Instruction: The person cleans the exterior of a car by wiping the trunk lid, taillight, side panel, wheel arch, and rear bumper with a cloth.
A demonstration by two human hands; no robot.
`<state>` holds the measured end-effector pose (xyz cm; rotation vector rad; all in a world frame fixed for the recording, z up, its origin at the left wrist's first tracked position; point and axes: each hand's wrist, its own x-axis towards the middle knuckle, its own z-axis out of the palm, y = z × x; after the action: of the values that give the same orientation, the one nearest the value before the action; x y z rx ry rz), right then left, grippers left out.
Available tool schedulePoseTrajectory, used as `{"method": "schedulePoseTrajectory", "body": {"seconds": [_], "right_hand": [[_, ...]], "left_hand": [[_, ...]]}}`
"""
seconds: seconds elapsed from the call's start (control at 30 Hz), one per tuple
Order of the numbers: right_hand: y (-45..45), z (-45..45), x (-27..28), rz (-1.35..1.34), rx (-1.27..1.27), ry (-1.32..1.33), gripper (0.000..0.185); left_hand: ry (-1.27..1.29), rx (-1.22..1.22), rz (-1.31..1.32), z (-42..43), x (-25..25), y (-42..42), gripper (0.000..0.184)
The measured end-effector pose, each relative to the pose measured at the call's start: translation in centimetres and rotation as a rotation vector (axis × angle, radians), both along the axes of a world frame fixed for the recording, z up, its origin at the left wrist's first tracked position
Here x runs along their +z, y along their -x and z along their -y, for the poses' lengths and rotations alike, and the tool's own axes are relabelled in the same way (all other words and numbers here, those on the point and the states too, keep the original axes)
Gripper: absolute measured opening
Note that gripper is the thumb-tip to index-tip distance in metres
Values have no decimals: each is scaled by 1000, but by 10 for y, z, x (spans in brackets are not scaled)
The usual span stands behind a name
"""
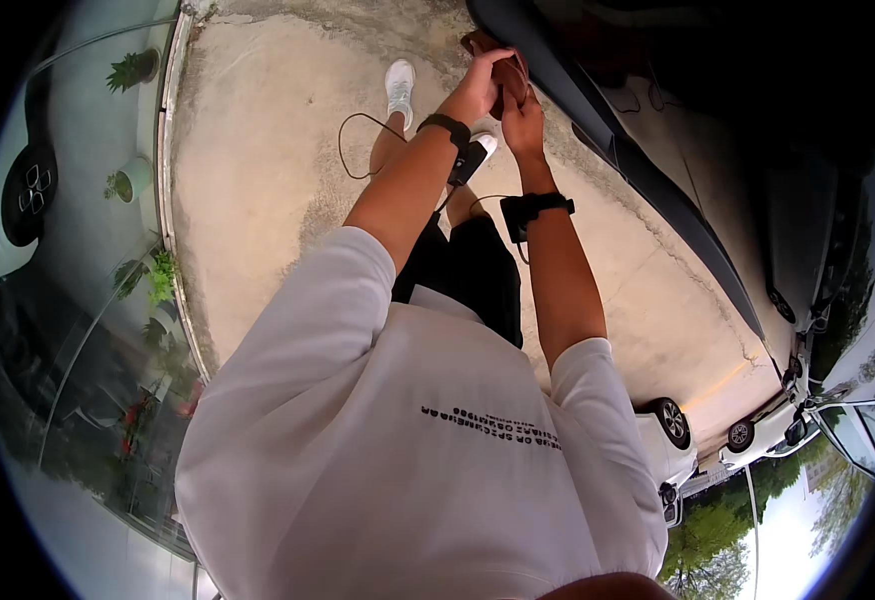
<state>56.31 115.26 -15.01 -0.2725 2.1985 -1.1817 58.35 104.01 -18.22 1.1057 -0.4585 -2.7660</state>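
A folded brown item (513, 72), which looks like leather, is held between both hands near the top of the view. My left hand (473, 92) grips its left side, thumb and fingers closed around it. From below, my right hand (524, 126) pinches its lower edge, fingers closed. Part of the item is hidden behind the fingers. Each wrist wears a black strap, with a small dark device (470, 163) by the left one and another (518, 217) by the right, and thin cables hanging off.
A long dark car panel (648, 180) runs diagonally just right of my hands. Pale concrete ground (258, 130) lies below, with my white shoes (400, 82) on it. Glass with potted plants (134, 180) behind it stands left. White cars (670, 445) are at lower right.
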Motion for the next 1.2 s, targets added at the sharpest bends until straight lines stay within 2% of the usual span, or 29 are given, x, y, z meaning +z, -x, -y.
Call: {"method": "schedulePoseTrajectory", "body": {"seconds": [0.03, 0.1, 0.17, 0.23, 0.3, 0.33, 0.37, 0.43, 0.47, 0.5, 0.53, 0.57, 0.6, 0.63, 0.67, 0.7, 0.73, 0.77, 0.87, 0.9, 0.97, 1.0, 1.03, 1.07, 1.1, 1.2], "right_hand": [[4, -29, -10, 14, -16, 33, 44], [5, -88, -27, -23, -74, -1, 43], [-5, -133, -12, -193, -193, -200, 43], [-13, -152, 21, -93, -392, -40, 40], [-19, -164, 30, 52, -551, -102, 38], [-19, -161, 26, 23, -633, -34, 37], [-13, -156, 21, 16, -643, -19, 37], [-6, -140, 13, -27, -611, 187, 35], [-4, -130, 0, -107, -556, 181, 34], [-3, -112, 1, -29, -493, 106, 35], [-1, -97, 4, 45, -348, -26, 38], [-5, -77, -10, -108, -300, 69, 40], [-6, -58, -13, -109, -218, 105, 39], [-9, -41, -18, -140, -199, 197, 39], [-7, -27, -8, -105, -134, 221, 38], [-7, -18, -7, 1, -86, 149, 36], [-8, -10, 0, -3, -61, 95, 35], [-7, -6, 9, -11, -36, 39, 35], [-9, -20, -8, -15, -64, 41, 34], [-10, -32, -8, -18, -80, 35, 34], [-9, -63, -3, -4, -101, -11, 34], [-10, -83, -9, 12, -127, -37, 33], [-14, -105, -22, -40, -197, 61, 30], [-15, -128, -28, -28, -219, 68, 28], [-15, -148, -27, 2, -255, 61, 28], [-18, -204, -11, -15, -365, 1, 30]], "left_hand": [[-39, -55, -17, -19, -6, 5, 26], [-76, -205, 72, -66, -12, 16, 25], [-106, -298, 72, -121, -14, 26, 22], [-230, -493, -278, -161, -32, 34, 19], [-166, -664, -152, -176, -13, 47, 23], [-139, -753, -99, -179, -4, 54, 27], [-124, -765, -105, -173, -1, 56, 27], [-57, -699, -39, -136, 33, 50, 34], [83, -587, 85, -124, 46, 49, 38], [102, -679, 23, -110, -2, 43, 42], [234, -650, 84, -88, 5, 36, 45], [290, -573, 183, -70, 17, 30, 46], [361, -464, 266, -55, 15, 27, 46], [388, -435, 380, -37, 39, 24, 48], [454, -354, 382, -25, 28, 18, 47], [506, -287, 389, -13, 23, 12, 46], [556, -218, 393, -6, 20, 8, 45], [564, -236, 386, -4, 17, 6, 45], [828, -279, 363, -15, 8, 11, 45], [826, -294, 353, -27, -3, 14, 45], [1080, -416, 446, -56, -21, 27, 49], [1102, -524, 413, -75, 0, 33, 53], [1162, -547, 379, -96, 4, 39, 62], [1208, -591, 473, -121, -13, 43, 73], [1063, -658, 453, -138, -1, 44, 80], [963, -783, 363, -191, -6, 44, 84]]}}
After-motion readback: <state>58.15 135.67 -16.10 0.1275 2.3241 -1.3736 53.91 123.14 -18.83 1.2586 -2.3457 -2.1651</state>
